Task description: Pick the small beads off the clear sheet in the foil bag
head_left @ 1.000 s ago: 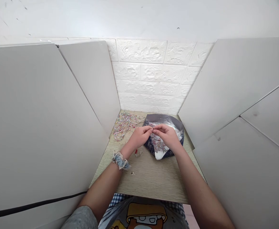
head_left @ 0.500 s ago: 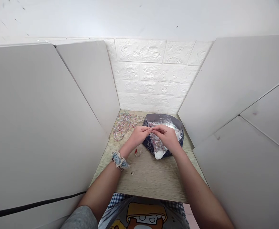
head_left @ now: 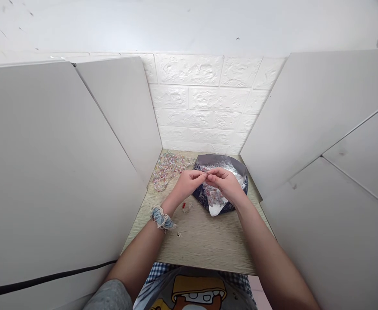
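Observation:
My left hand (head_left: pixel 187 186) and my right hand (head_left: pixel 224 183) meet above a foil-lined pouch (head_left: pixel 221 163) with a navy patterned outside. Their fingertips pinch something small and thin, possibly beading, though it is too small to identify. A heap of pale beads (head_left: pixel 213 194) lies in the pouch below my right hand. A loose tangle of multicoloured bead strands (head_left: pixel 169 170) lies beyond my left hand. Small red and clear beads (head_left: pixel 185 207) sit just below that hand. A blue fabric scrunchie (head_left: pixel 161 218) circles my left wrist.
The light wood-grain tabletop (head_left: pixel 205 245) is walled by white panels on the left (head_left: pixel 63 163) and right (head_left: pixel 318 129), with a white brick-textured wall (head_left: pixel 198 112) behind. A tiny bead piece (head_left: pixel 179 234) lies near the front. A black cable (head_left: pixel 47 280) crosses the left panel.
Both hands stay pinched together over the pouch and shift only slightly. The beads and pouch stay in place, while the whole view drifts a little.

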Demonstrator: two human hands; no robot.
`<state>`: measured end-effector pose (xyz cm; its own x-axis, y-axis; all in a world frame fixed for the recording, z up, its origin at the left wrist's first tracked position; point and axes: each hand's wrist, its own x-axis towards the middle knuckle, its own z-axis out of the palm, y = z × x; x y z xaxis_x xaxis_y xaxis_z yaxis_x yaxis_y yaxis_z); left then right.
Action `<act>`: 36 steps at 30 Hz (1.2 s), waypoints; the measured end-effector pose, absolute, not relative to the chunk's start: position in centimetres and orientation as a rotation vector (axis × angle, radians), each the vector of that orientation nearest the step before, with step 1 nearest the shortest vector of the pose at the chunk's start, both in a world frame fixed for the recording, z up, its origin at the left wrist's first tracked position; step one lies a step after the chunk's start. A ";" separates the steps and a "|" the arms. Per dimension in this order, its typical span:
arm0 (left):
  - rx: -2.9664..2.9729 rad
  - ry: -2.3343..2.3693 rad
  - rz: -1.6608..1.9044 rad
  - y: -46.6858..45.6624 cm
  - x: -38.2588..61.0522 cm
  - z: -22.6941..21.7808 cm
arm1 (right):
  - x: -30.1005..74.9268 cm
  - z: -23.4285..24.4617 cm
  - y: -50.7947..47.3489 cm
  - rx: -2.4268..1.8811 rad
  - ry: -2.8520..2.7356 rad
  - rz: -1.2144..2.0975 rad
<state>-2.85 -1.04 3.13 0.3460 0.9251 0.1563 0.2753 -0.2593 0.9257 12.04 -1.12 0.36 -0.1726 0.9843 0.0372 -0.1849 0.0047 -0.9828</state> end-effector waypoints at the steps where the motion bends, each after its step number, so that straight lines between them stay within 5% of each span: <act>1: 1.762 1.071 0.944 -1.1 -2.9 3.1 | 12.1 0.3 -1.1 -0.945 -1.182 1.433; 36: 1.883 1.120 0.899 -1.3 -3.1 3.2 | 11.9 0.5 -1.2 -0.876 -1.080 1.578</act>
